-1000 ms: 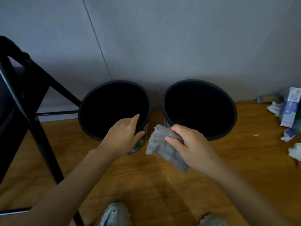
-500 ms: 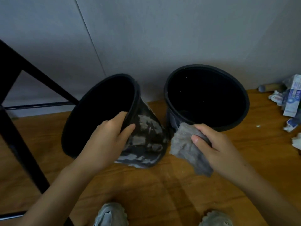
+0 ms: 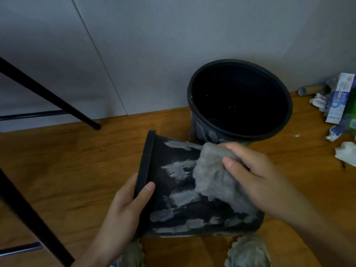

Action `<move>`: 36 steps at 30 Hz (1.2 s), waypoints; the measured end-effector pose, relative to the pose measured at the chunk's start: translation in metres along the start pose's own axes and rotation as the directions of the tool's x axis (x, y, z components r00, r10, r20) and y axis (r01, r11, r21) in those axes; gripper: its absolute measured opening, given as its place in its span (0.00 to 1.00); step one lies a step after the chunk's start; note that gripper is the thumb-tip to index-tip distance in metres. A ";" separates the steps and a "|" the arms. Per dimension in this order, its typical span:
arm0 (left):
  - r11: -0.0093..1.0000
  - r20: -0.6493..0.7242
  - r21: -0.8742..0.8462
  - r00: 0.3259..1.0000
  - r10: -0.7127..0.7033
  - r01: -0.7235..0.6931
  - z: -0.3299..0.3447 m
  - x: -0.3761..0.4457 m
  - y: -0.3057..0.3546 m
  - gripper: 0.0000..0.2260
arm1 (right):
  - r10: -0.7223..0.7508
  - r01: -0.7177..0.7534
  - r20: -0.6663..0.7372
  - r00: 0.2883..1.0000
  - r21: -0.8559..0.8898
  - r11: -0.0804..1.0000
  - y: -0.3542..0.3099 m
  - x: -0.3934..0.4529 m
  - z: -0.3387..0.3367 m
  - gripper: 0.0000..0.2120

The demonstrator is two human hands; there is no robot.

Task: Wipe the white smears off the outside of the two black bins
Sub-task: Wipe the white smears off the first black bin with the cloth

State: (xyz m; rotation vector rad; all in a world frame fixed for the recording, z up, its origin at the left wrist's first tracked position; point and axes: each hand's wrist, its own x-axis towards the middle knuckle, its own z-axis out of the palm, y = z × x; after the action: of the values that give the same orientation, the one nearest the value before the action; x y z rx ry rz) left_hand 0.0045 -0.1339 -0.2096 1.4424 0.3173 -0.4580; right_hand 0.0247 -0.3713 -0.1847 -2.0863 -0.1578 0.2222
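Note:
One black bin (image 3: pixel 173 205) lies tipped on its side in front of me, mouth to the left, its outer wall streaked with several white smears. My left hand (image 3: pixel 125 212) grips its rim, thumb on the outside. My right hand (image 3: pixel 256 174) holds a grey cloth (image 3: pixel 212 174) and presses it against the bin's wall near the base end. The second black bin (image 3: pixel 285 97) stands upright behind, against the wall, with white smears on its lower left side.
Black metal frame legs (image 3: pixel 50 97) cross the left side, over the wooden floor (image 3: pixel 67 160). A toothpaste box (image 3: pixel 341 97), crumpled wrappers and white tissue (image 3: pixel 346 155) lie at the right edge. My shoes (image 3: pixel 248 251) show at the bottom.
My left hand has tipped the left bin over fully onto its side and drawn it closer. My right hand has brought the cloth from beside the bin onto its smeared wall.

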 end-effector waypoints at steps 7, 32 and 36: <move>0.978 -0.050 -0.124 0.984 -0.173 0.166 -0.004 0.002 -0.016 0.15 | -0.043 0.119 0.204 0.978 -0.378 0.918 0.009 0.013 0.047 0.16; 0.967 -0.229 0.253 0.971 0.069 -0.009 0.004 0.038 -0.010 0.11 | -0.274 0.134 -0.156 0.949 -0.588 0.797 0.027 -0.002 0.105 0.28; 0.970 -0.234 0.245 0.970 0.064 -0.005 0.004 0.042 -0.008 0.11 | -0.285 0.121 -0.189 0.939 -0.596 0.794 0.030 0.003 0.114 0.20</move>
State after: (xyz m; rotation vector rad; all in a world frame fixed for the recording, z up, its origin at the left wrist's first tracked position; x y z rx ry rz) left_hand 0.0367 -0.1426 -0.2365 1.7457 0.4405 -0.3003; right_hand 0.0032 -0.2898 -0.2670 -2.6568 -0.3167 -0.2888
